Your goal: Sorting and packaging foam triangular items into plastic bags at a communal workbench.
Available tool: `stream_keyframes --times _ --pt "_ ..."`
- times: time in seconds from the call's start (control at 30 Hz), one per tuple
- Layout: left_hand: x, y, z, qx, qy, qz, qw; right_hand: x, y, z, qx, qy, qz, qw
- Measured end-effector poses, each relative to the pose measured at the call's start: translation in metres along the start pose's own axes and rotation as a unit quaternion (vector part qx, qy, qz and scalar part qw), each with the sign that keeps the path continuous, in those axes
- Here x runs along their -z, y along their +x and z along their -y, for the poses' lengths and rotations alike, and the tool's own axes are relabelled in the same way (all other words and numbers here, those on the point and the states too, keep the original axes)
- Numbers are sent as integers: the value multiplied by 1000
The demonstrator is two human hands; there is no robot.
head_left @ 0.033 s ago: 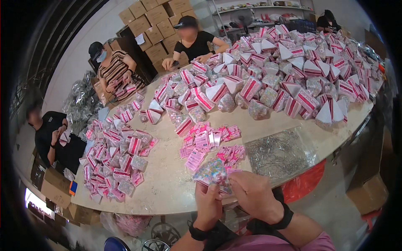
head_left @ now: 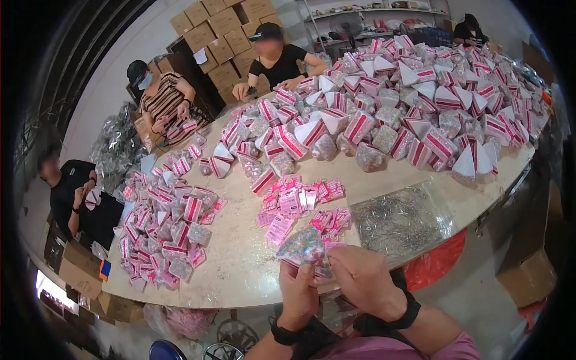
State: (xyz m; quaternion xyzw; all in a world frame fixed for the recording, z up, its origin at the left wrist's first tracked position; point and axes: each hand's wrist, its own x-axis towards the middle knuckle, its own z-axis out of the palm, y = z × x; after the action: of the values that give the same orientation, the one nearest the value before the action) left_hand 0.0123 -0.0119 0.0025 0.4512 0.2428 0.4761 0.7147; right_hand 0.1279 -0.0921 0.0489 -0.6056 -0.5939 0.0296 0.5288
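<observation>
Pinching a colourful packet (head_left: 301, 245) in left hand (head_left: 298, 289), right hand (head_left: 363, 271) curled closed against pink card (head_left: 335, 244) (fingertips hidden)

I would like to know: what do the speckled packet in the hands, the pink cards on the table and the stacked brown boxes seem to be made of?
The speckled packet: probably glossy plastic film, from its bright highlights. The pink cards: likely printed paperboard, thin and straight-edged; finish unclear. The brown boxes: apparently matte cardboard, from their dull faces.
</observation>
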Motion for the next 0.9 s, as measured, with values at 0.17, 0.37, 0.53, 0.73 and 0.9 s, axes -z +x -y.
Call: stream_keyframes --times 0.17,0.37,0.53,0.73,0.9 --pt "-3 1 0 -20 12 4 1000 0 -1 -2 1 3 -8 1000" --pt "-5 1 2 -72 25 15 997 2 -1 -3 -2 -22 1 1000" --pt "-4 0 3 -104 75 8 992 1 -2 -5 -7 -60 23 998" --pt "-1 0 -1 -83 80 19 993 0 0 -12 -40 29 18 999" --pt "-3 0 -3 -72 80 18 994 2 4 -12 -126 98 36 987"
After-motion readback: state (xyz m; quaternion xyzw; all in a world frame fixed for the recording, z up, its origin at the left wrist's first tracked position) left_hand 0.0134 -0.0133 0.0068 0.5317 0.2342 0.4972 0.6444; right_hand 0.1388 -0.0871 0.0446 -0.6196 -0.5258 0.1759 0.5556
